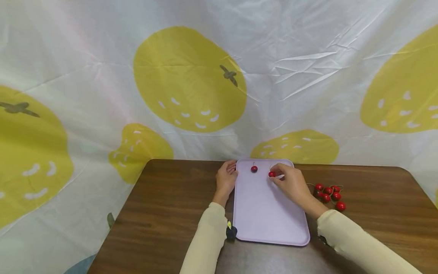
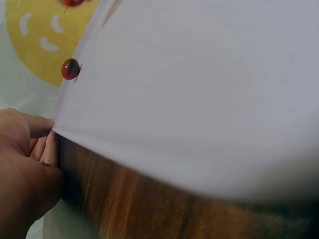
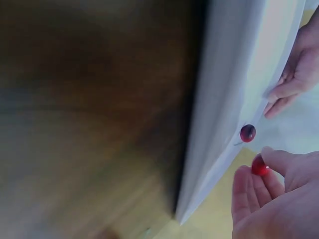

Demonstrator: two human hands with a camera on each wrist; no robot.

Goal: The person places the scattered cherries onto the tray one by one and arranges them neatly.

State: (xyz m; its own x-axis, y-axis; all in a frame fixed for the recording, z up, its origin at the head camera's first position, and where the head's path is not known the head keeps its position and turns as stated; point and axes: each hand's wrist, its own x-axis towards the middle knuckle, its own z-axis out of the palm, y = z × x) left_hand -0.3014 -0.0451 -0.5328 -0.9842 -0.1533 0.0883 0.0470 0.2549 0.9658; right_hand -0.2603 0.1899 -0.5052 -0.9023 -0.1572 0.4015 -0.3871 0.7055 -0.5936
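A pale lilac tray [image 1: 270, 213] lies lengthwise on the table. One dark red cherry [image 1: 254, 169] with a thin stem rests near its far end. My right hand [image 1: 291, 182] pinches a second cherry [image 1: 272, 174] between thumb and fingers over the tray's far right part. In the right wrist view, the pinched cherry [image 3: 259, 166] shows between thumb and fingertips, close to the resting cherry [image 3: 247, 133]. My left hand [image 1: 226, 179] is at the tray's far left corner, fingertips touching the rim; the left wrist view shows that hand [image 2: 25, 159] beside the corner.
Several red cherries [image 1: 326, 193] with stems lie grouped on the brown wooden table [image 1: 164, 213], right of the tray. A white curtain [image 1: 267, 95] printed with yellow fruit hangs behind the table's far edge. A small black object [image 1: 231, 233] sits by the left sleeve.
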